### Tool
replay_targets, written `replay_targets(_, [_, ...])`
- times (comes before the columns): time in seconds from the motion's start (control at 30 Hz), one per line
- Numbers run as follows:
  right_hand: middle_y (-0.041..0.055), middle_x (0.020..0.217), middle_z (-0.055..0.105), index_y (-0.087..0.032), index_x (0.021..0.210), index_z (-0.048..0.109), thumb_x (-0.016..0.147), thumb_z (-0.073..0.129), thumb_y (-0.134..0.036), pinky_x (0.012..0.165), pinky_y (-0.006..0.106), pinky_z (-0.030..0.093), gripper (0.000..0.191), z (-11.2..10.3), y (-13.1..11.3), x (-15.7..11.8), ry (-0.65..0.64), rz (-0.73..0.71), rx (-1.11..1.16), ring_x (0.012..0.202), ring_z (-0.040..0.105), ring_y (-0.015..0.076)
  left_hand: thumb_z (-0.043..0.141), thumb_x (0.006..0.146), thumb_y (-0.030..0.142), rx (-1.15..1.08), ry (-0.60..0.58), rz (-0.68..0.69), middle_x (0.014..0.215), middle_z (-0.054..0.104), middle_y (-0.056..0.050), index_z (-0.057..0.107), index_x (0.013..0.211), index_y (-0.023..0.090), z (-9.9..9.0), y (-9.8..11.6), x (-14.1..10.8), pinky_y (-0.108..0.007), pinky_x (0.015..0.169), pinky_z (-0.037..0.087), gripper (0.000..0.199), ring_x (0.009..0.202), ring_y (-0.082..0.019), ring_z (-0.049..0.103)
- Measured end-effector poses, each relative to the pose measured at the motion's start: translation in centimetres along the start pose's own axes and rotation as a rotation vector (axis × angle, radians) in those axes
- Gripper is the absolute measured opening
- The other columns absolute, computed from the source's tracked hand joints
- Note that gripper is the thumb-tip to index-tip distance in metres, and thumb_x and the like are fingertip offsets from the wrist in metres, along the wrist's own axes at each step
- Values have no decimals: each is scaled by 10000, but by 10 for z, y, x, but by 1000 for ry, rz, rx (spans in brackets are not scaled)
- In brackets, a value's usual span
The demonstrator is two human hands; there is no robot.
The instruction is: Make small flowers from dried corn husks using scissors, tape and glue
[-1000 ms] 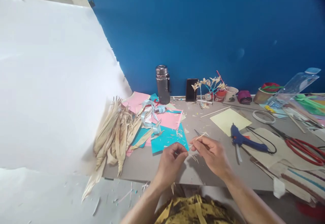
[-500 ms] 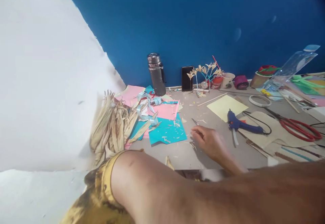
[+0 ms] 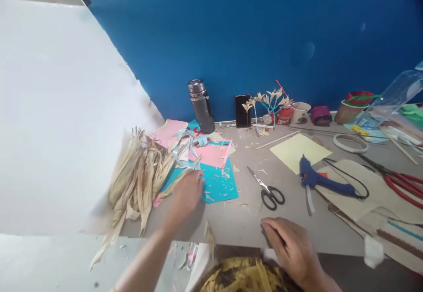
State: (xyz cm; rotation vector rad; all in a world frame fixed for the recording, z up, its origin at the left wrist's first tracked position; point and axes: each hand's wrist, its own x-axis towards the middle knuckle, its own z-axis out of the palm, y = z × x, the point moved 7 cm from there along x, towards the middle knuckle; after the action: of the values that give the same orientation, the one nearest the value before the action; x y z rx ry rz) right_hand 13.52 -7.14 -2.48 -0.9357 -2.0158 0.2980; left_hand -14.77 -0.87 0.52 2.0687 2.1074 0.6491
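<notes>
My left hand is over the edge of a blue paper sheet strewn with small husk scraps. Slightly blurred, it reaches a pale corn husk strip beside a bundle of dried corn husks; whether its fingers hold the strip is unclear. My right hand rests at the table's front edge, fingers curled together, with nothing visible in them. Just beyond it lie black-handled scissors, blades slightly apart.
A blue glue gun lies right of the scissors, near yellow paper and red-handled shears. Along the wall stand a thermos, a phone, husk flowers and a paper cup. Pale blue ribbon lies on pink paper.
My left arm, which crossed the view to the right, has swung back left to the husks. My right hand has drawn back toward the table edge, leaving the scissors uncovered.
</notes>
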Motion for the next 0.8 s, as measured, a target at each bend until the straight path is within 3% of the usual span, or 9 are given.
replay_targets(0.13, [38, 699, 669, -169, 962, 639, 970, 527, -146, 634, 271, 447, 115, 7, 3, -2, 3, -24, -81, 612, 643, 164, 450, 928, 216, 155, -44, -108, 1079, 683, -155, 709, 1095, 166, 6, -32, 19, -397, 875, 468, 313, 990, -295, 635])
replay_targets(0.27, [39, 694, 659, -171, 970, 638, 973, 520, -143, 615, 270, 424, 121, 7, 0, -1, 14, -35, -73, 595, 618, 158, 480, 915, 232, 139, -50, -75, 996, 648, -105, 738, 973, 199, 13, -36, 29, -342, 810, 466, 267, 902, -240, 625])
replay_targets(0.37, [41, 696, 657, -176, 976, 635, 974, 520, -141, 602, 270, 410, 121, 7, 0, -1, 20, -36, -73, 590, 608, 157, 506, 876, 225, -21, 19, -55, 927, 666, -74, 707, 882, 199, 10, -35, 33, -339, 816, 463, 203, 874, -224, 623])
replay_targets(0.43, [40, 691, 652, -181, 971, 631, 978, 516, -146, 602, 272, 405, 120, 8, -1, -1, 24, -43, -90, 589, 606, 158, 522, 848, 242, -186, 87, -112, 877, 695, -59, 681, 881, 195, 5, -43, 34, -339, 797, 471, 169, 830, -219, 632])
replay_targets(0.6, [30, 678, 645, -187, 963, 621, 991, 497, -162, 596, 274, 397, 130, 11, -2, -1, 33, -68, -143, 583, 607, 156, 531, 814, 301, -497, 183, -340, 789, 736, -48, 637, 1122, 165, -2, -73, 32, -315, 611, 482, 353, 585, -194, 611])
replay_targets(0.7, [31, 684, 654, -183, 965, 625, 998, 484, -170, 593, 274, 399, 145, 11, -3, -1, 42, -81, -162, 576, 608, 152, 500, 811, 242, -369, 284, -284, 953, 759, -78, 685, 1045, 179, -19, -75, 30, -349, 787, 516, 305, 837, -237, 690])
replay_targets(0.8, [30, 689, 660, -179, 954, 627, 1000, 486, -180, 580, 275, 393, 149, 9, -5, -1, 60, -88, -192, 559, 606, 146, 493, 822, 206, -179, 307, -268, 1067, 745, -107, 720, 982, 178, -35, -69, 21, -389, 937, 480, 279, 1027, -277, 667])
